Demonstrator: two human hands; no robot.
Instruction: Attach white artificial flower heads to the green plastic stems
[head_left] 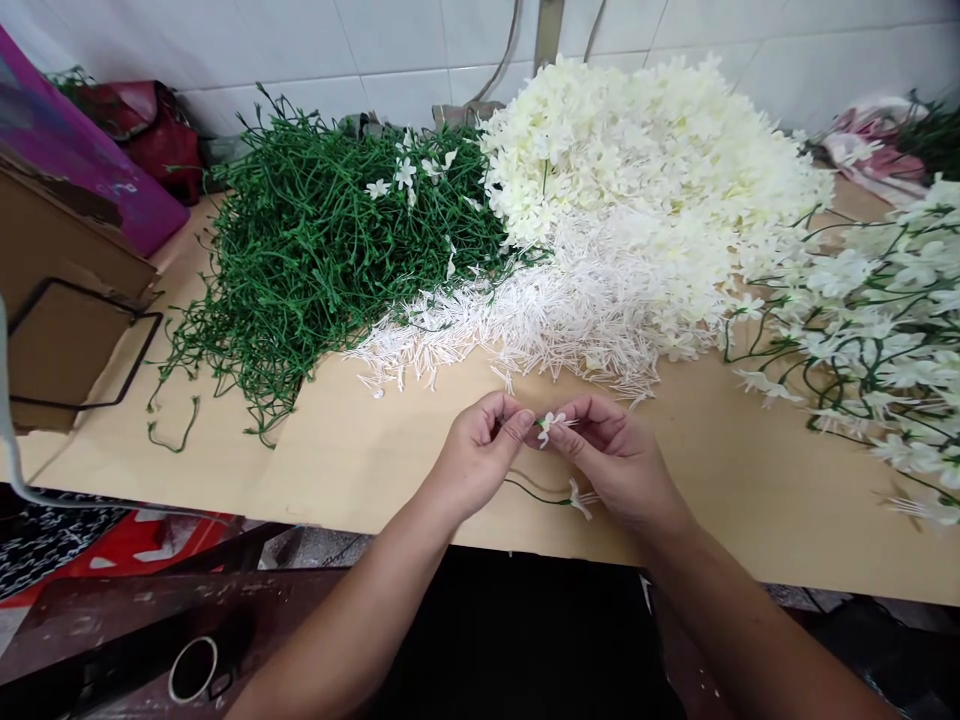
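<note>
Just above the counter's [360,450] near edge, left hand [480,450] and right hand [611,455] each close a fingertip grip on one small white flower [550,424], its green stem [534,492] trailing below; supply piles lie within reach.

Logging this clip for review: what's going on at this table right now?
A person's left hand and right hand pinch a small white flower on a thin green stem between them, just above the tan table. Behind lie a pile of green stems, a spread of white stamens and a heap of cream blossoms. Finished sprays lie at right.
</note>
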